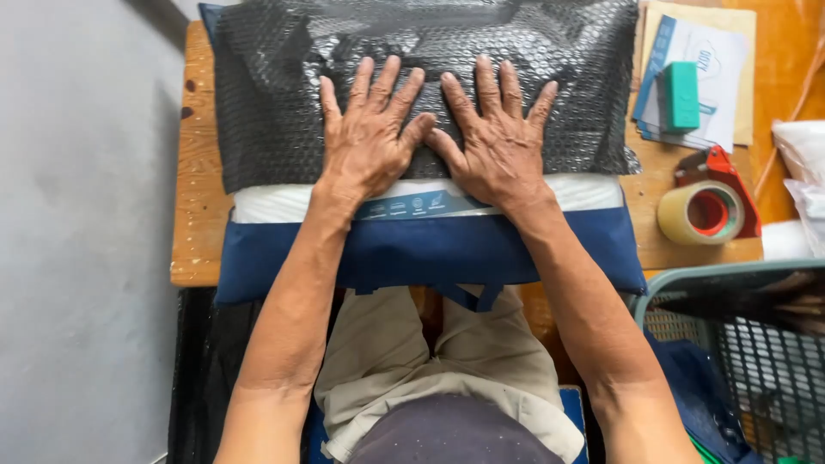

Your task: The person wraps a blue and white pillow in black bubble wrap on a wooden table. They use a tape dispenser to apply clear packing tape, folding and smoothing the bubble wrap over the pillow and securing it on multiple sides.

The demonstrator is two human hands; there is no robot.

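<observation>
A pillow-shaped package in a navy and white bag [550,245] lies across a small wooden table [196,215]. Black bubble wrap [266,94] covers its far half. My left hand [369,137] and my right hand [498,142] press flat on the bubble wrap side by side, fingers spread and thumbs nearly touching. Neither hand grips anything. The near edge of the bag hangs over the table's front, above my lap.
At the table's right stand a tape dispenser with a roll of tan tape [706,210], a teal block [681,94] on printed papers and envelopes [718,64]. A green mesh basket [748,344] sits at lower right, white plastic bags [801,163] beyond. Grey floor lies left.
</observation>
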